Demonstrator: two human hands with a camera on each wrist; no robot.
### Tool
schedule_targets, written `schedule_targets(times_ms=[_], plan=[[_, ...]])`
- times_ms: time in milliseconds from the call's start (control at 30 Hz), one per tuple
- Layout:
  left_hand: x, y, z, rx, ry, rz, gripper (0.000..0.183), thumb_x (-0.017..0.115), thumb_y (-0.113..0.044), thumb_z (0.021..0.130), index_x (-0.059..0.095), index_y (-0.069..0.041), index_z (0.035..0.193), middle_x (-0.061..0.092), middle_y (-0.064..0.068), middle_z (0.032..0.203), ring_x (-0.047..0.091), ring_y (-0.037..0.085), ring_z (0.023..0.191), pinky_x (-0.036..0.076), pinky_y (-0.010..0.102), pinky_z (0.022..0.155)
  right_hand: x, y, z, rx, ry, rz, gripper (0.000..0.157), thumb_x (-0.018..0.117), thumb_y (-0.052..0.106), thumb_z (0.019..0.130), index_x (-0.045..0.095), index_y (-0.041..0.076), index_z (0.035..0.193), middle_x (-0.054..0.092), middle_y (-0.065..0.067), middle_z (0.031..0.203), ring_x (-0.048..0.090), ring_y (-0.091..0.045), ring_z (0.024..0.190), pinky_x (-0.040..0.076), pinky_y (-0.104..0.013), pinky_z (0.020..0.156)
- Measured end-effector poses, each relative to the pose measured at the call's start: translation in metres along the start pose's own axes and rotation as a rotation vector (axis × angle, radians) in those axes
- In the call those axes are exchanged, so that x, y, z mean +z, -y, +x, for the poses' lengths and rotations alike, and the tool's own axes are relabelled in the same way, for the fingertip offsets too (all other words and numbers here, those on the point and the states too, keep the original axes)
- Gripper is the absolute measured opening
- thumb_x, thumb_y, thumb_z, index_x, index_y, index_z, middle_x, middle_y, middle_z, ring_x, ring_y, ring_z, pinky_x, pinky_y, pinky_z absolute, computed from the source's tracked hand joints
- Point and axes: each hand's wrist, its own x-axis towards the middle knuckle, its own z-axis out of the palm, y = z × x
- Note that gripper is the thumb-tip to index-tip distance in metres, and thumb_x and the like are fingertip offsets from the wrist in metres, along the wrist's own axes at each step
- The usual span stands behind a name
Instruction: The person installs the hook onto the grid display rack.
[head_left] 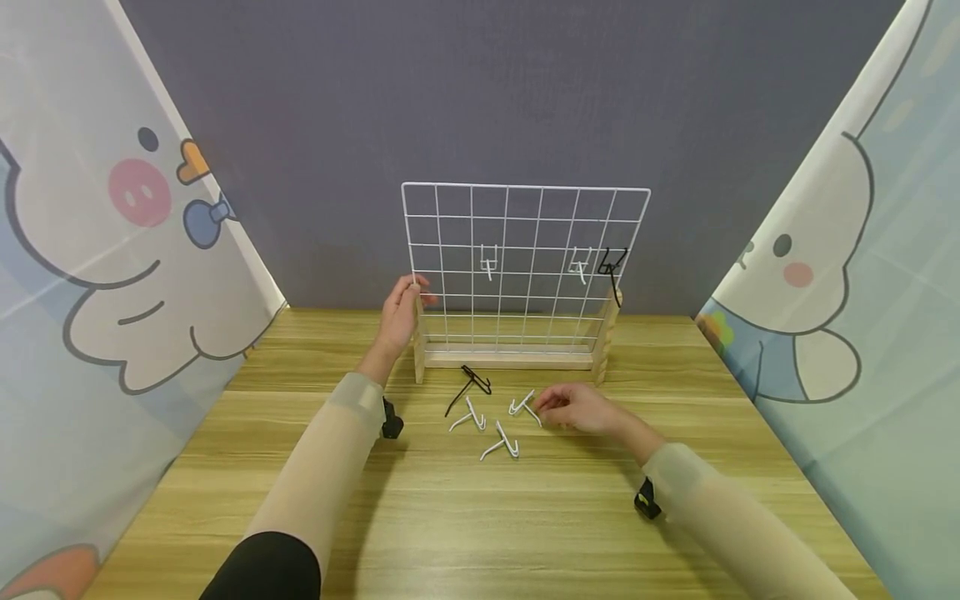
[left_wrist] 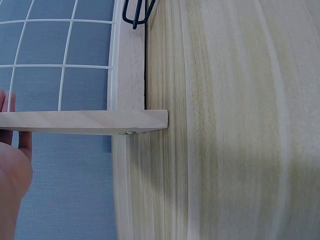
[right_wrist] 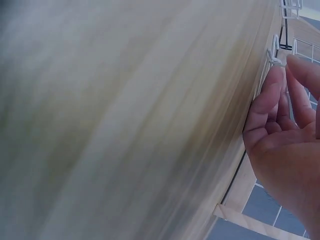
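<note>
A white wire grid (head_left: 525,217) stands upright in a wooden stand (head_left: 510,360). My left hand (head_left: 399,315) grips the stand's left upright, fingers reaching round behind the grid; the left wrist view shows the upright (left_wrist: 85,120) passing across the hand (left_wrist: 12,170). Low over the table, my right hand (head_left: 576,408) pinches the tail end of a white hook (head_left: 522,403) between thumb and fingertips. In the right wrist view this hook (right_wrist: 274,59) shows just beyond the fingertips. Two other white hooks (head_left: 470,417) (head_left: 504,442) and a black hook (head_left: 472,382) lie left of it.
Two white hooks (head_left: 489,263) (head_left: 579,267) and one black hook (head_left: 612,271) hang on the grid. The wooden table (head_left: 480,525) ends at a grey back wall (head_left: 525,92). Cartoon-printed curtains (head_left: 150,275) (head_left: 810,283) border both sides.
</note>
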Motion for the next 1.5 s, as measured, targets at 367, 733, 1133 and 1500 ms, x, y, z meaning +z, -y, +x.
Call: schedule_targets(times_ms=[367, 733, 1133, 1500], plan=[[0.001, 0.000, 0.000, 0.001, -0.009, 0.003, 0.037, 0.036, -0.018, 0.116, 0.055, 0.008, 0.134, 0.062, 0.038, 0.129, 0.074, 0.032, 0.110, 0.048, 0.059, 0.121, 0.008, 0.002, 0.007, -0.042, -0.025, -0.044, 0.022, 0.075, 0.006, 0.100, 0.078, 0.002, 0.121, 0.079, -0.013, 0.112, 0.060, -0.012, 0.082, 0.050, -0.021, 0.063], [0.001, -0.001, -0.001, 0.000, -0.024, -0.007, 0.037, 0.036, -0.016, 0.116, 0.055, 0.010, 0.134, 0.068, 0.021, 0.116, 0.076, 0.029, 0.107, 0.052, 0.046, 0.113, 0.013, 0.003, 0.011, -0.091, -0.028, -0.150, 0.020, 0.076, 0.008, 0.101, 0.082, 0.008, 0.120, 0.081, -0.011, 0.119, 0.065, -0.010, 0.096, 0.054, -0.022, 0.080], [0.002, -0.002, -0.002, -0.003, -0.035, -0.015, 0.034, 0.037, -0.015, 0.117, 0.058, 0.007, 0.131, 0.068, 0.026, 0.113, 0.076, 0.021, 0.101, 0.052, 0.050, 0.112, 0.019, 0.007, 0.012, -0.168, -0.056, -0.340, 0.018, 0.074, 0.006, 0.100, 0.083, 0.012, 0.115, 0.082, -0.005, 0.118, 0.070, -0.015, 0.110, 0.057, -0.029, 0.095], [0.000, -0.001, -0.001, -0.015, -0.024, 0.011, 0.038, 0.037, -0.019, 0.117, 0.055, 0.009, 0.135, 0.072, 0.024, 0.112, 0.074, 0.033, 0.109, 0.048, 0.057, 0.118, 0.020, 0.006, 0.012, -0.163, -0.060, -0.313, 0.018, 0.072, 0.004, 0.100, 0.083, 0.012, 0.112, 0.081, -0.003, 0.112, 0.063, -0.005, 0.095, 0.054, -0.024, 0.085]])
